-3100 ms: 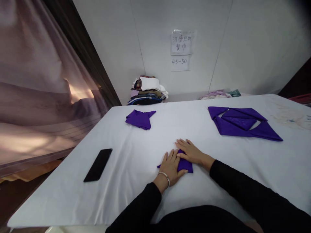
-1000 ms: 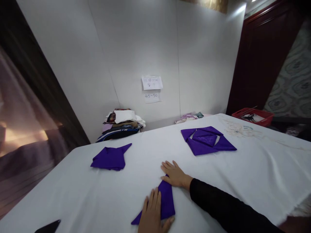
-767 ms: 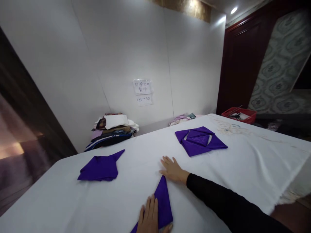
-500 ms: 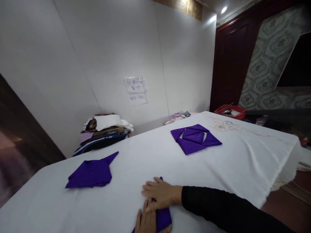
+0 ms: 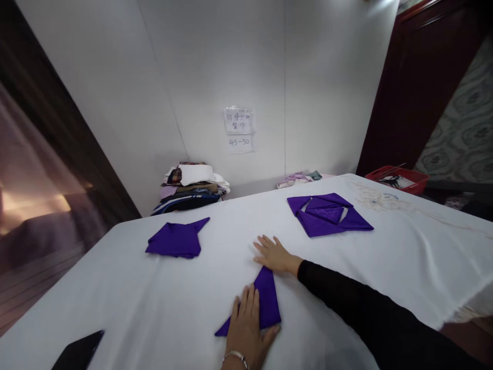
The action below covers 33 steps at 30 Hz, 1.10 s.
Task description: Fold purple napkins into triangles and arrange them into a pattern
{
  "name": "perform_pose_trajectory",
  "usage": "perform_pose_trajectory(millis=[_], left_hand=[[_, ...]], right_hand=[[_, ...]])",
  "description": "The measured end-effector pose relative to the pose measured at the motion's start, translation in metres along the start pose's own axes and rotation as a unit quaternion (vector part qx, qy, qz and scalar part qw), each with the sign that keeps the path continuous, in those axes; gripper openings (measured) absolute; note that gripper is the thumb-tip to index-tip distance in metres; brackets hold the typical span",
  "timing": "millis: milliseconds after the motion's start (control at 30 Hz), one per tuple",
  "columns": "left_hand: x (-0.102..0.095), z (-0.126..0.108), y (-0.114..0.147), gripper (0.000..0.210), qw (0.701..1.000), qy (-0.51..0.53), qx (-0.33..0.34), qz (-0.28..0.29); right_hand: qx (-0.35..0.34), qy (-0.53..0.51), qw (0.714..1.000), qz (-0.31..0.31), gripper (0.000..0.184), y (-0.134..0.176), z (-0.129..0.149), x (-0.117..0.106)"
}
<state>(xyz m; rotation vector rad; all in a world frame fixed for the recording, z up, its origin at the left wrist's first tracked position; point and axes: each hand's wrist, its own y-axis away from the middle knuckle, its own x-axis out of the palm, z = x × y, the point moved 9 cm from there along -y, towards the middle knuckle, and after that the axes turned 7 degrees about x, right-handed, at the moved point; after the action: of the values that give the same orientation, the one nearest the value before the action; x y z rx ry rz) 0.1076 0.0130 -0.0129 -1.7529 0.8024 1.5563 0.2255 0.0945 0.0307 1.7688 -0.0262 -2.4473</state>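
A folded purple napkin [image 5: 268, 303] lies on the white tablecloth [image 5: 185, 308] near the front edge, one point aimed away from me and another to the left. Flat on its middle rests my left hand [image 5: 246, 321], fingers stretched out, a silver bracelet at the wrist. At the napkin's far tip is my right hand [image 5: 274, 254], palm down with fingers spread; its heel touches or nearly touches that tip. Farther left lies a second folded purple napkin [image 5: 177, 240] with a pointed end. To the right sits a purple napkin folded into a layered shape [image 5: 327, 215].
A stack of folded clothes [image 5: 196, 187] stands against the wall behind the table, with more cloths [image 5: 296, 179] to its right. A red basket [image 5: 400, 179] is at the far right. A dark flat object [image 5: 79, 352] lies front left. A handwritten sign [image 5: 239, 128] hangs on the wall.
My right hand has slid away from my left hand toward the napkin's far tip, uncovering more of the napkin. My left hand stays on it. The view has turned left and down.
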Motion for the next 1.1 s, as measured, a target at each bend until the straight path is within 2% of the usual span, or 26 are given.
perform_pose_trajectory(millis=[67,133,167,267,367,500,600,733,800,867,933,967,1100], left_hand=[[-0.003,-0.001,0.0,0.082,1.0,0.012,-0.006,0.006],[-0.005,-0.003,0.001,0.08,1.0,0.021,-0.005,0.002],[-0.005,-0.003,0.001,0.079,1.0,0.026,-0.005,-0.001],[-0.005,-0.003,0.001,0.081,0.999,0.036,-0.018,0.01],[-0.004,-0.004,0.001,0.085,0.999,0.036,-0.022,0.027],[-0.003,-0.001,0.009,0.081,1.0,0.013,-0.006,0.018],[0.002,0.015,0.03,0.075,1.0,-0.02,-0.016,-0.007],[0.009,0.051,0.073,0.071,0.996,-0.058,-0.056,-0.033],[0.006,0.068,0.09,0.07,0.992,-0.072,-0.091,-0.044],[-0.006,0.074,0.094,0.069,0.986,-0.085,-0.129,-0.064],[-0.02,0.063,0.082,0.07,0.983,-0.088,-0.136,-0.083],[-0.025,0.05,0.07,0.072,0.986,-0.083,-0.118,-0.084],[-0.019,-0.005,0.022,0.082,0.999,-0.033,-0.024,-0.019]], right_hand=[[-0.085,-0.003,0.996,-0.017,0.069,0.016,0.03,0.002],[-0.159,-0.014,0.987,-0.002,0.068,0.032,0.055,0.015],[-0.173,-0.021,0.985,0.012,0.066,0.036,0.06,0.022],[-0.147,-0.031,0.988,0.033,0.065,0.036,0.055,0.035],[-0.125,-0.028,0.991,0.031,0.066,0.029,0.044,0.033],[-0.125,-0.025,0.992,0.025,0.066,0.026,0.04,0.031],[-0.127,-0.016,0.992,0.02,0.066,0.026,0.041,0.032],[-0.133,-0.011,0.991,0.013,0.067,0.026,0.042,0.034],[-0.132,-0.014,0.991,0.014,0.068,0.025,0.041,0.035],[-0.132,-0.015,0.991,0.013,0.068,0.025,0.04,0.035],[-0.132,-0.014,0.991,0.011,0.068,0.025,0.04,0.036],[-0.132,-0.013,0.991,0.009,0.067,0.025,0.04,0.036],[-0.137,-0.004,0.991,0.004,0.06,0.025,0.04,0.037]])
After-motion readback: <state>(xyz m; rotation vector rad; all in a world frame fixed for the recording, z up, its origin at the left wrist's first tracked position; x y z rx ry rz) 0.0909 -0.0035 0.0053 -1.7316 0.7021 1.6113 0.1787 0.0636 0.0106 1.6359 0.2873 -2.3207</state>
